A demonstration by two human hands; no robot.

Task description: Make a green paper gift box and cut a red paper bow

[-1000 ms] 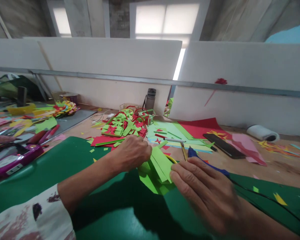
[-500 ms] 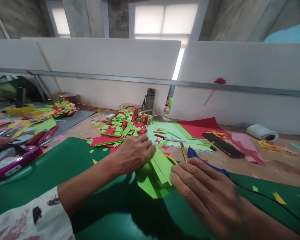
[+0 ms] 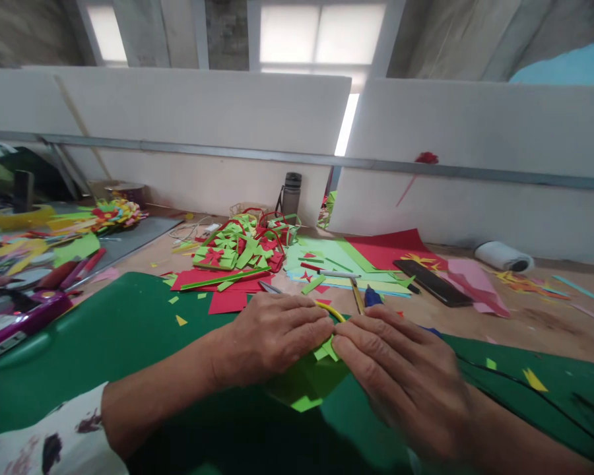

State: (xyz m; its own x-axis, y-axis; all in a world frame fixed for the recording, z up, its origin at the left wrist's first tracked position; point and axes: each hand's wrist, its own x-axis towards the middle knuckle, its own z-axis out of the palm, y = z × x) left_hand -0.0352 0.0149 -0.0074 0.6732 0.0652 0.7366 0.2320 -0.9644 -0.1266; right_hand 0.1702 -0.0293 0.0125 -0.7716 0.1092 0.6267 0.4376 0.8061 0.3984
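Observation:
My left hand [image 3: 277,336] rests over the upper left of a bright green folded paper piece [image 3: 304,386], its fingers together and closed on the paper. From the right, my right hand [image 3: 406,376] presses its fingers onto the same piece, fingertips almost meeting those of my left. Small green paper flaps [image 3: 327,349] show between the two hands; the rest of the fold is covered. A yellow curved strip [image 3: 332,310] shows just behind my fingers. Beyond my right fingertips lies a blue glue gun [image 3: 373,297], partly hidden by that hand.
A green mat [image 3: 163,316] covers the near table. Behind it are red paper [image 3: 228,302], a heap of green and red paper pieces [image 3: 242,244], a bottle [image 3: 291,194] and a phone [image 3: 433,282]. A purple device [image 3: 24,326] stands left; a black cable [image 3: 519,380] crosses the right.
My left hand has come down and nearer my right hand, over the green paper. The raised green flaps are now folded down and mostly covered. The view has shifted slightly.

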